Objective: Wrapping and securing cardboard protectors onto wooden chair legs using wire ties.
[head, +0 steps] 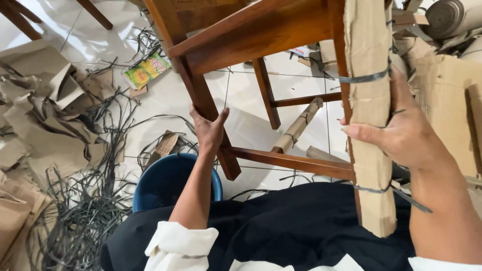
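A person seated over a white tiled floor [165, 95] grips an overturned wooden chair [251, 35] with both hands, which are set well apart. The left hand [208, 128] is wrapped around 1 bare brown leg [201, 95] near its foot end, fingers curled behind the wood. The right hand [401, 133] is clamped on a second leg still sheathed in corrugated cardboard wrapping [369, 75], thumb lying across the front of the cardboard, which is bound by dark plastic straps [364, 78]. The chair rests tilted across the person's dark-clothed lap, its rungs spanning between the hands. A blue bucket [173, 178] stands just beside the left forearm. Torn cardboard [35, 100] and loose strapping [85, 211] litter the floor at left, near a yellow-green packet [147, 69].
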